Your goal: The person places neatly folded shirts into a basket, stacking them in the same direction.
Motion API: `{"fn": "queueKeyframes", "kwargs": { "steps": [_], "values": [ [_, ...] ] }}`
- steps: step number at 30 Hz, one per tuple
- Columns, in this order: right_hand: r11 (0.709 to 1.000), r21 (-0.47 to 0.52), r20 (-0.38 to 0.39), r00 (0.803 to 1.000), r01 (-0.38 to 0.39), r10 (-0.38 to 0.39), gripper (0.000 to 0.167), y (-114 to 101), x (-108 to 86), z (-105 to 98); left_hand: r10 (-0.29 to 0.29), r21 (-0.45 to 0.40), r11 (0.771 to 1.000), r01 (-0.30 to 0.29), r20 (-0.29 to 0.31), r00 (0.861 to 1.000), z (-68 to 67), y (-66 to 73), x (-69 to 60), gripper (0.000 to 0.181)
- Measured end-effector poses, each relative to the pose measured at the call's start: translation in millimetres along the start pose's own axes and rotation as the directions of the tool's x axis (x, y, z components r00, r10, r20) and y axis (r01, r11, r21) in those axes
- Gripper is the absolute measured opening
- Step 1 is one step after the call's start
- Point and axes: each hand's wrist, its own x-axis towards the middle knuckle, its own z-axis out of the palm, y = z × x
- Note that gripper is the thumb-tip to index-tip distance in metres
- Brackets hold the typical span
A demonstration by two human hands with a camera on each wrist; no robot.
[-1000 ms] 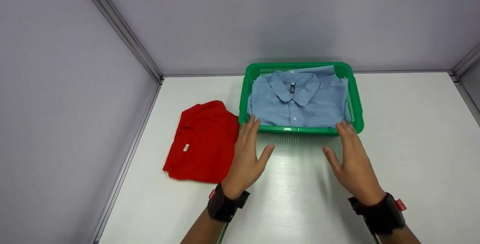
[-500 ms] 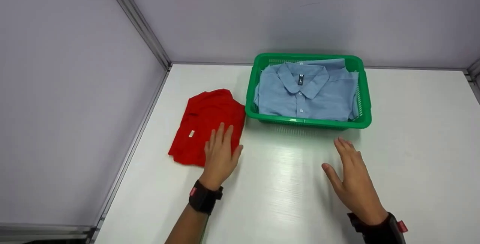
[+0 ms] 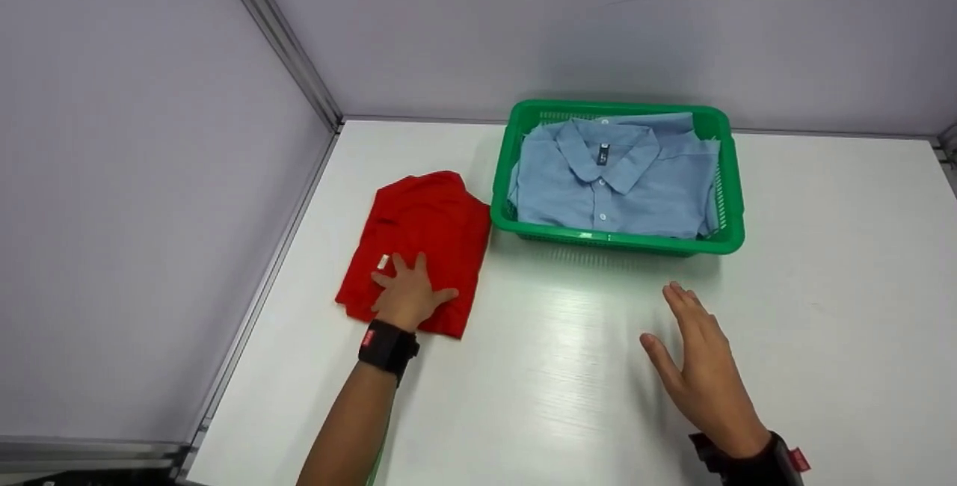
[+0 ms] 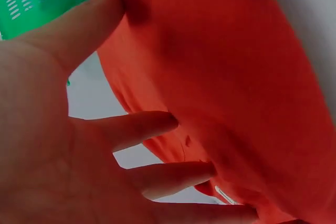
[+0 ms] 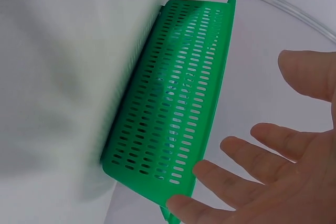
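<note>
A folded red garment (image 3: pixel 434 224) with a small white label lies on the table, left of a green basket (image 3: pixel 620 238). My left hand (image 3: pixel 410 295) is on the garment's near part, fingers and thumb spread; in the left wrist view the fingertips (image 4: pixel 165 121) touch the red cloth or come very near it. Inside the basket sits a folded light-blue collared shirt (image 3: pixel 553 187), buttons facing up. My right hand (image 3: pixel 706 374) hovers over the table in front of the basket, fingers extended and thumb apart, holding nothing.
The white table (image 3: pixel 553 381) meets a pale back wall (image 3: pixel 598 30) just behind the basket. A side wall (image 3: pixel 164 172) with a metal corner strip rises at the left. The garment's right corner lies close against the basket's left side.
My left hand has gone from the basket's front left corner leftward and down onto the red garment. My right hand has drawn back slightly from the basket. The head view has shifted.
</note>
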Motion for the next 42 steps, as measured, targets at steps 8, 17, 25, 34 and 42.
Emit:
{"fn": "queueKeyframes", "kwargs": {
  "steps": [8,17,25,34,42],
  "values": [
    [1.0,-0.013,0.039,0.999,0.019,-0.018,0.066,3.2,-0.5,6.7,-0.009,0.032,0.999,0.009,0.01,1.0,4.2,-0.7,0.8,0.099],
    [0.995,-0.076,0.187,0.981,0.069,-0.054,0.064,0.1,11.4,29.2,0.018,0.064,0.998,-0.019,0.022,1.0,5.1,-7.2,-10.9,0.097],
    [0.973,-0.103,0.338,0.927,0.206,-0.161,0.064,-27.0,34.9,67.7,0.085,0.065,0.994,-0.086,0.023,0.996,10.0,-17.8,-26.2,0.095],
    [0.914,-0.094,0.482,0.821,0.395,-0.306,0.066,-64.3,60.5,103.8,0.175,0.006,0.985,-0.175,0.019,0.984,15.4,-30.7,-46.7,0.091],
    [0.864,-0.071,0.552,0.741,0.499,-0.383,0.072,-86.7,74.2,128.4,0.281,0.041,0.958,-0.283,0.032,0.959,12.6,-50.3,-65.0,0.087]
  ]
}}
